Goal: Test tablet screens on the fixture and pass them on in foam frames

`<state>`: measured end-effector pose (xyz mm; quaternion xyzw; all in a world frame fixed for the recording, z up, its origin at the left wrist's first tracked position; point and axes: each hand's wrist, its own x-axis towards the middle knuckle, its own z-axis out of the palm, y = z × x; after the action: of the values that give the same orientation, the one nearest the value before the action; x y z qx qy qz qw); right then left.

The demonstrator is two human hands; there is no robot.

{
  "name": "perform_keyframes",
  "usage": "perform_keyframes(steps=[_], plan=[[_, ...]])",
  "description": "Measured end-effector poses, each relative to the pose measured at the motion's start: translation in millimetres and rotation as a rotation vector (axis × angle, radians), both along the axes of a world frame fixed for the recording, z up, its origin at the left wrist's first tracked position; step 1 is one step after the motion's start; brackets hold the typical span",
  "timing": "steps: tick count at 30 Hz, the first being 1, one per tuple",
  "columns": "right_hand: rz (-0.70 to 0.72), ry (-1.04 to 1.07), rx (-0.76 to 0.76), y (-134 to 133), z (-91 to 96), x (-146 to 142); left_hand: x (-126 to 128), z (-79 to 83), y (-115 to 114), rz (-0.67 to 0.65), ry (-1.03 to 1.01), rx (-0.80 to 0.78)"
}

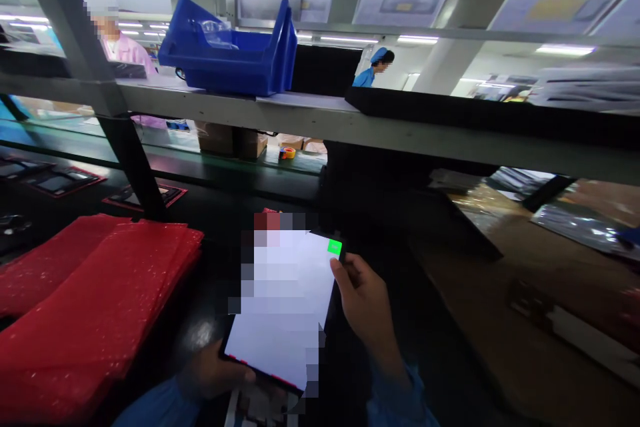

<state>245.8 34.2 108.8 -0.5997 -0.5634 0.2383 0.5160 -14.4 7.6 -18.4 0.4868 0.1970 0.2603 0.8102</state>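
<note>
A tablet-like device [280, 320] with a bright white screen and a black frame is held tilted in front of me. Part of its screen is blurred out by blocks. A small green patch [335, 247] shows at its upper right corner. My right hand [364, 297] grips the right edge, the thumb on the screen just below that patch. At the lower left corner, my left hand [215, 370] is closed around the frame, its thumb along the bottom edge. Below the device lies a pale object [260, 410], partly hidden.
Red bubble-wrap pouches [100, 287] are stacked at left. Flat panels with red edges [145, 197] lie behind them. A shelf bar [300, 110] crosses ahead, bearing a blue bin [230, 53]. Cardboard [465, 307] lies at right. Two people stand beyond the shelf.
</note>
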Motion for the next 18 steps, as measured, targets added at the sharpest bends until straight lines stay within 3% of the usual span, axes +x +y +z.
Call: perform_keyframes(steps=[10, 13, 18], plan=[[-0.036, -0.066, 0.002, 3.2, 3.3, 3.6, 3.3, -3.6, -1.0, 0.048, -0.018, -0.053], [-0.02, 0.002, 0.004, 4.1, 2.5, 7.2, 1.9, -8.8, -1.2, 0.045, -0.022, -0.057], [-0.151, 0.066, 0.08, 6.7, 1.3, 18.8, -0.8, -16.7, -0.8, 0.1, 0.061, -0.02]])
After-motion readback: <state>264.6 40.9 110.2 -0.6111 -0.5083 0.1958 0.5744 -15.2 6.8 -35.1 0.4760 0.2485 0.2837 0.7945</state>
